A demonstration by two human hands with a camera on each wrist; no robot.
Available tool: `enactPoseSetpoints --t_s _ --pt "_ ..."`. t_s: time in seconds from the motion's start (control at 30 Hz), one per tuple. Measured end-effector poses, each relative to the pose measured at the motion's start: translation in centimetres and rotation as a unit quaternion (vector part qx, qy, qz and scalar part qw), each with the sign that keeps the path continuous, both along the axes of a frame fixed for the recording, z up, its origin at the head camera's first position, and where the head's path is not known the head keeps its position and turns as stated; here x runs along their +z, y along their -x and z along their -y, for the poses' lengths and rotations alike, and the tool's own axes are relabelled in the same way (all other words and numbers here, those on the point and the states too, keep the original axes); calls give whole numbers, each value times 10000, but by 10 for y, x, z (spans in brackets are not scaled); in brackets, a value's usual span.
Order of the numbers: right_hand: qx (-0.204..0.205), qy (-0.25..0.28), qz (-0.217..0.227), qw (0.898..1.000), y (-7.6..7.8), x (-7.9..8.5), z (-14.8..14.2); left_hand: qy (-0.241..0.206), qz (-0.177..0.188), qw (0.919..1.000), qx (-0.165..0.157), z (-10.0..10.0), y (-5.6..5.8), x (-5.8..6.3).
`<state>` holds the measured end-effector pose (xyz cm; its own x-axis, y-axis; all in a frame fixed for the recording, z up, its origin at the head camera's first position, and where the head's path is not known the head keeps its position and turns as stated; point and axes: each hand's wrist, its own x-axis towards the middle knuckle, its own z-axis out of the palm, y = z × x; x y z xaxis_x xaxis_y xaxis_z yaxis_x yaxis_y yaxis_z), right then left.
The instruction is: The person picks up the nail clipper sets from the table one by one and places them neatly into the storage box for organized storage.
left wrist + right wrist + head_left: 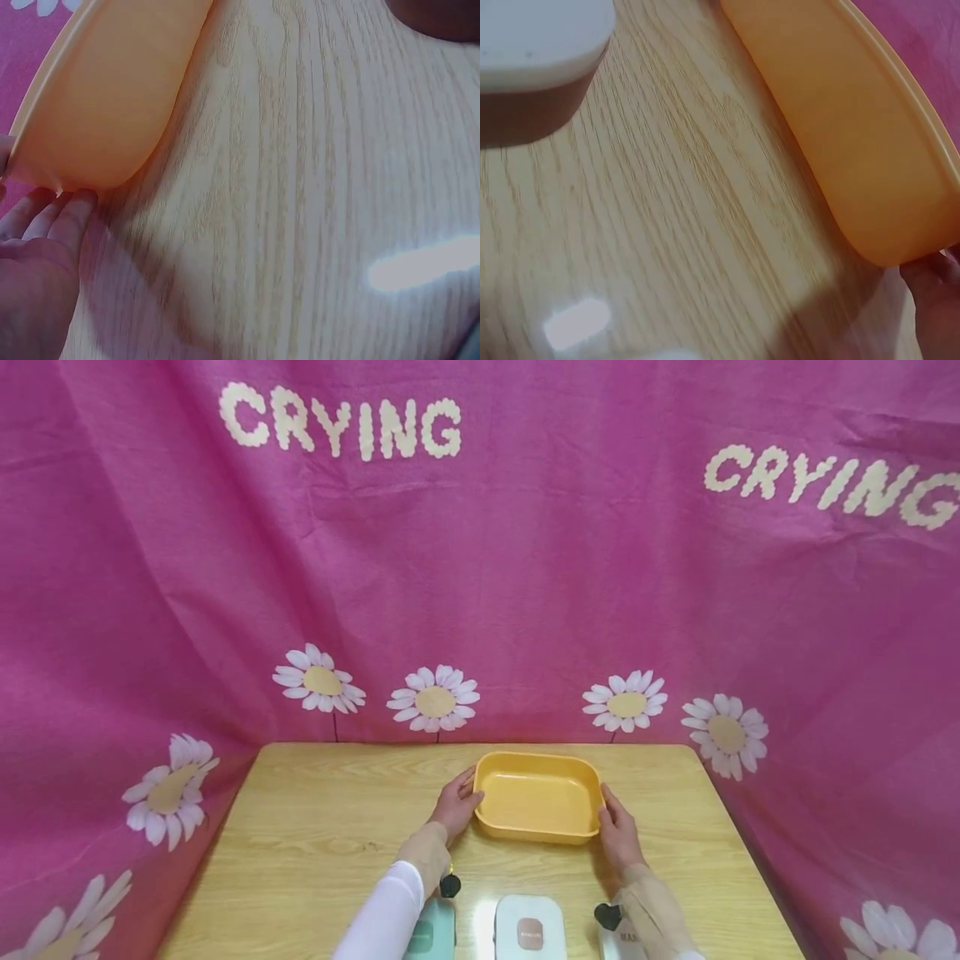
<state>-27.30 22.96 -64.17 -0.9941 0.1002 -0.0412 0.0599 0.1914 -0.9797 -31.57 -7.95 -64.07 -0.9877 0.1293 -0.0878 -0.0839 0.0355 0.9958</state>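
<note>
A yellow rectangular tray (536, 810) with rounded corners stands near the far edge of the table, its inside bare. My left hand (456, 806) holds its left end, thumb at the rim. At the opposite end, my right hand (619, 837) grips the tray's right side. The left wrist view has the tray's outer wall (112, 97) at upper left, with the left hand's fingers (71, 217) against its lower corner. In the right wrist view the right hand (937, 304) shows only partly, at the tray's bottom corner.
Along the near side of the wooden table (315, 835) stand a green lidded box (438, 931), a white-lidded box (551, 914) and a third box (617, 947) partly under my right forearm. A pink curtain (525, 568) with daisies hangs behind the table and at both sides.
</note>
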Motion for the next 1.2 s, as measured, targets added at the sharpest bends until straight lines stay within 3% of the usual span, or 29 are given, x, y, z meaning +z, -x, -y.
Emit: enactPoseSetpoints --t_s 0.17,0.33,0.6,0.9,1.03,1.2 --pt "114 -240 145 9995 4 0 6 160 -40 9998 74 9 -4 3" --pt "97 -422 -163 9989 3 2 15 139 67 9997 181 18 -8 7" --pt "66 -549 -152 9984 6 2 23 24 134 9997 205 25 -12 8" --pt "132 -407 -139 9990 2 -1 26 -160 128 9995 255 32 -16 -2" --pt "235 -360 -356 9984 0 0 32 -156 234 9987 433 38 -17 -1" --pt "298 -258 -278 9988 -1 0 37 -189 209 9982 532 42 -20 0"
